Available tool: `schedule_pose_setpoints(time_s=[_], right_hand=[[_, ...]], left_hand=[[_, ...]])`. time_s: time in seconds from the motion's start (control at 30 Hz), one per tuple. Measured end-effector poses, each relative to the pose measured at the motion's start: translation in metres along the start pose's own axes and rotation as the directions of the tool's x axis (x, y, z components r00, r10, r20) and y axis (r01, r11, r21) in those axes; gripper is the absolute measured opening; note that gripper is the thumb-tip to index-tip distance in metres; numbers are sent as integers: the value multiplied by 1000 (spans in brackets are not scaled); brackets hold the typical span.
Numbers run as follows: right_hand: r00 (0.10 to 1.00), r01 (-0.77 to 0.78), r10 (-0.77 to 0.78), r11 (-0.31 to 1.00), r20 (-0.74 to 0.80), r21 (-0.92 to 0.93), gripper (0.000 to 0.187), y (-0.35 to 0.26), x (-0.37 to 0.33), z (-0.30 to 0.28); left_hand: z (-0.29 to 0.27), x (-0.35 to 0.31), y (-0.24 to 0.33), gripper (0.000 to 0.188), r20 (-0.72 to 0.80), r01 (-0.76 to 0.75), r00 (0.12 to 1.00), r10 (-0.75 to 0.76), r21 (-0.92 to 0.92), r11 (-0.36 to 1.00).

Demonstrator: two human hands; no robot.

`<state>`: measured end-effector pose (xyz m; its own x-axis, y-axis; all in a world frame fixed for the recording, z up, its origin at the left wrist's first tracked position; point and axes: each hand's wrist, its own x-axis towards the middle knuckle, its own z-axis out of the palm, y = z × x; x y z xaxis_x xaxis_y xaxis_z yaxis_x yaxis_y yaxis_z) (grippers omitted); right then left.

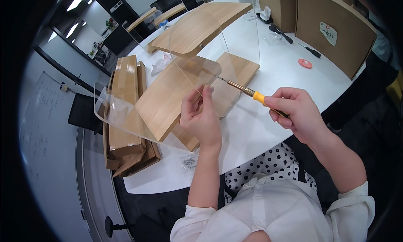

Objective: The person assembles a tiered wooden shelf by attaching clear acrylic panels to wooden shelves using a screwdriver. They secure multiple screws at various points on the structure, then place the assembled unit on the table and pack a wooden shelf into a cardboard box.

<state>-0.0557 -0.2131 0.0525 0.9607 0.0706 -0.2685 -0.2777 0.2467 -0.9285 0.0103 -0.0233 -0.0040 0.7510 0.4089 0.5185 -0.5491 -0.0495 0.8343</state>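
In the head view, I saw the right hand (294,113) with its grip closed around a yellow-handled, brass-shafted screwdriver (258,97), pointed leftward at the pale-wood and clear-acrylic shelf unit (168,100). The left hand (201,119) had its grip narrow beside the shelf unit; I couldn't tell whether it held anything.

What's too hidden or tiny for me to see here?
In the head view:
Yellow-and-black-handled screwdriver: part of its handle is hidden by the right hand; whether its tip touches anything is too small to tell.
Left hand: its own fingers hide whatever it may pinch.
Small clear plastic bag: the bits inside are too small to tell apart.
Another person: cut off by the picture's dark rim.
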Motion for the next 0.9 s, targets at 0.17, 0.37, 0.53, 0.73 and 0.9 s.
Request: schedule_pose_setpoints(time_s=[0.17, 0.37, 0.53, 0.73, 0.9], right_hand=[[988, 118, -134, 972, -70, -201, 13, 4, -3, 7], [505, 525, -785, -52, 360, -850, 20, 20, -6, 6], [336, 409, -794, -362, 507, -837, 16, 27, -1, 5], [848, 449, -530, 713, 7, -539, 13, 15, 1, 6], [973, -208, 174, 945, 153, 253, 19, 1, 6, -11]], left_hand=[[1, 0, -1, 15, -15, 6, 1000, -6, -4, 1000], [1, 0, -2, 15, -21, -8, 1000, 8, 8, 1000], [1, 0, -2, 15, -13, -9, 1000, 10, 11, 1000], [1, 0, -1, 14, -10, -21, 1000, 21, -1, 1000], [0, 0, -4, 15, -7, -27, 1000, 27, 14, 1000]])
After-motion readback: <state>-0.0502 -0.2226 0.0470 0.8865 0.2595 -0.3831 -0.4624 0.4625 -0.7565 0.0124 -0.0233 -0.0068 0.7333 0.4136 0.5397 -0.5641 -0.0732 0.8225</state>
